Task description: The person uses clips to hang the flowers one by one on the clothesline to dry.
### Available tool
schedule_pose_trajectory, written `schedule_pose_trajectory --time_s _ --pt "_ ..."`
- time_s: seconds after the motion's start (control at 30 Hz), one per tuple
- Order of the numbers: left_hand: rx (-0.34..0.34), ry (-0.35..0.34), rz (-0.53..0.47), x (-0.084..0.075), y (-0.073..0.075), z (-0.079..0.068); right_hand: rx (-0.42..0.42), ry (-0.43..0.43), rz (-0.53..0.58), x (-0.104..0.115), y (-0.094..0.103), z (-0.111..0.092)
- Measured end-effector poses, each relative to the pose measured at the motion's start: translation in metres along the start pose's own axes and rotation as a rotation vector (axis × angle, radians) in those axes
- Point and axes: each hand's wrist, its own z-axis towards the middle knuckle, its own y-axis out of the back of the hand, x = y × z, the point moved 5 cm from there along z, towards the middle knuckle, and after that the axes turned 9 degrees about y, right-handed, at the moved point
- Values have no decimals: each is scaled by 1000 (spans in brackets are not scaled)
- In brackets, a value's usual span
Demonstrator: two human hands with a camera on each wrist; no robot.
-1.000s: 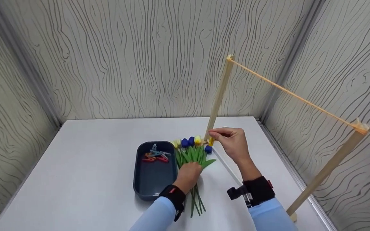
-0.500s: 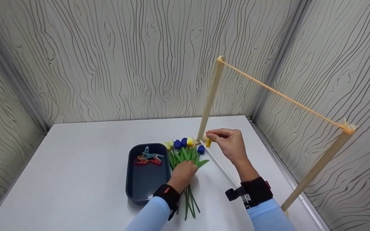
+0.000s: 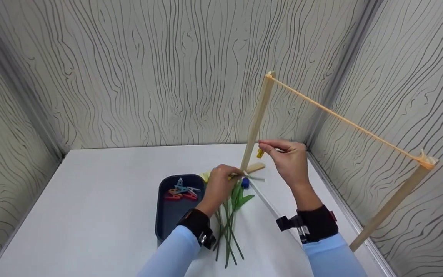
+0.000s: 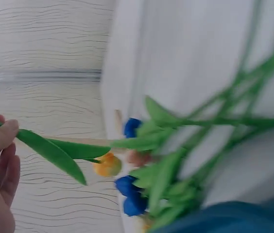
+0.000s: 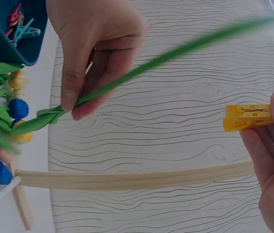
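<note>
My left hand (image 3: 218,189) pinches the green stem of an artificial tulip (image 4: 54,153) between thumb and fingers, holding it above the others. In the left wrist view its leaves point toward a yellow-orange bloom (image 4: 107,165). A bunch of blue and yellow tulips (image 4: 163,179) lies beneath, stems crossing on the table. My right hand (image 3: 291,163), raised near the far wooden post, pinches a yellow clothespin (image 5: 246,117) at one end. The clothespin's other end sticks out from the fingers.
A dark blue tray (image 3: 160,215) with several coloured clothespins (image 3: 182,189) stands left of the flowers. On the right, an orange cord (image 3: 344,118) stretches between a far wooden post (image 3: 258,119) and a near wooden post (image 3: 392,207). A white bar (image 3: 265,200) runs low along the table.
My left hand has moved from the bunch's stems up and away toward the blooms, lifting one tulip. My right hand has risen slightly, still holding the yellow clothespin.
</note>
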Motion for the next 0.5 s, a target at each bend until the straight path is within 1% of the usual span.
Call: schedule_pose_trajectory --time_s 0.07,0.13,0.2,0.23,0.27,0.33,0.4,0.5 --pt "-28 41 -177 -10 12 10 -47 30 3 11 4 9" --pt "-43 65 -345 -23 22 22 -92 68 8 24 7 20" --pt "-49 77 -469 -38 31 33 -135 107 9 38 10 30" --pt "-57 78 -507 -46 36 39 -154 125 4 45 11 36" --pt "-66 78 -528 -53 39 45 -174 139 -6 51 12 42" --pt "-88 75 -536 -68 45 56 -221 144 -12 63 15 56" --pt "-112 84 -519 -80 49 65 -270 120 -8 71 17 71" --pt "-153 115 -514 -92 53 78 -352 61 -1 77 21 92"
